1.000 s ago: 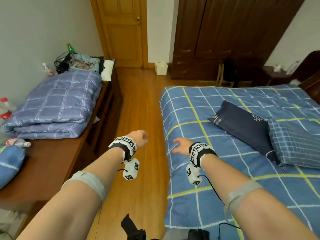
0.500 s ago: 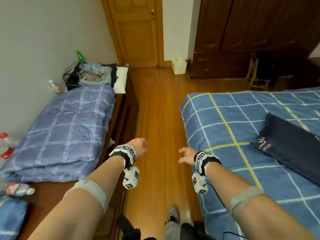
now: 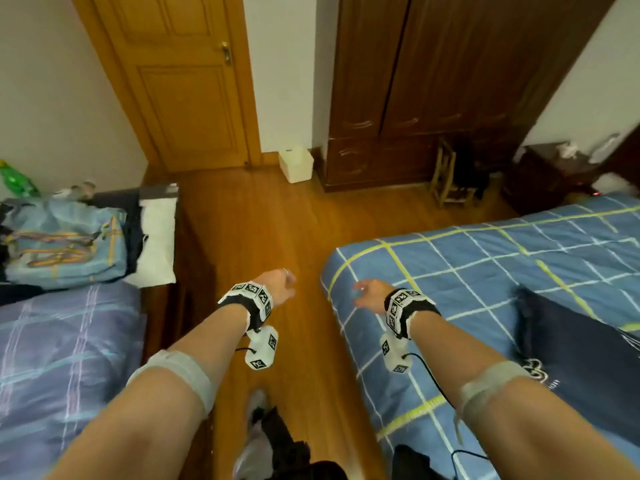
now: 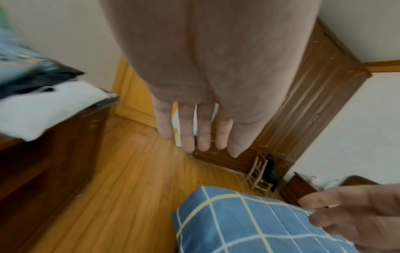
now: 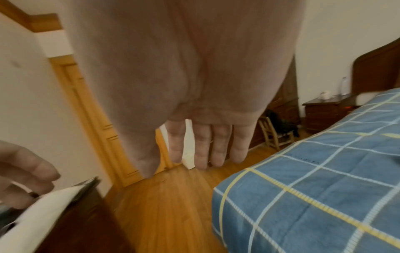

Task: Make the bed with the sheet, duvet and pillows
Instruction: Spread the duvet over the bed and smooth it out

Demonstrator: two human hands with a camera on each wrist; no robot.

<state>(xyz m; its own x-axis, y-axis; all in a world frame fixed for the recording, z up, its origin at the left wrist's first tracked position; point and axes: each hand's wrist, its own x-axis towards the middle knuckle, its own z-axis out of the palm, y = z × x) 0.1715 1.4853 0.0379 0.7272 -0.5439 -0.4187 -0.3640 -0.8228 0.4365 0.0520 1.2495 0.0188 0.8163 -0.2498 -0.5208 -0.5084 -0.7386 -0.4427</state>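
Observation:
A blue checked sheet with white and yellow lines covers the bed at the right. A dark navy pillow lies on it near the right edge. A folded lilac checked duvet sits on the wooden cabinet at the left. My left hand hovers over the floor between cabinet and bed, its fingers straight and empty. My right hand hangs above the bed's near corner, fingers straight, holding nothing.
A light blue bag and a white cushion lie at the cabinet's far end, beside a green bottle. Ahead stand a door, a dark wardrobe, a white bin, a small stool and a nightstand.
My view has swung left and moved forward along the aisle; the duvet and bed now flank me more closely. Both hands stay empty and stretched forward.

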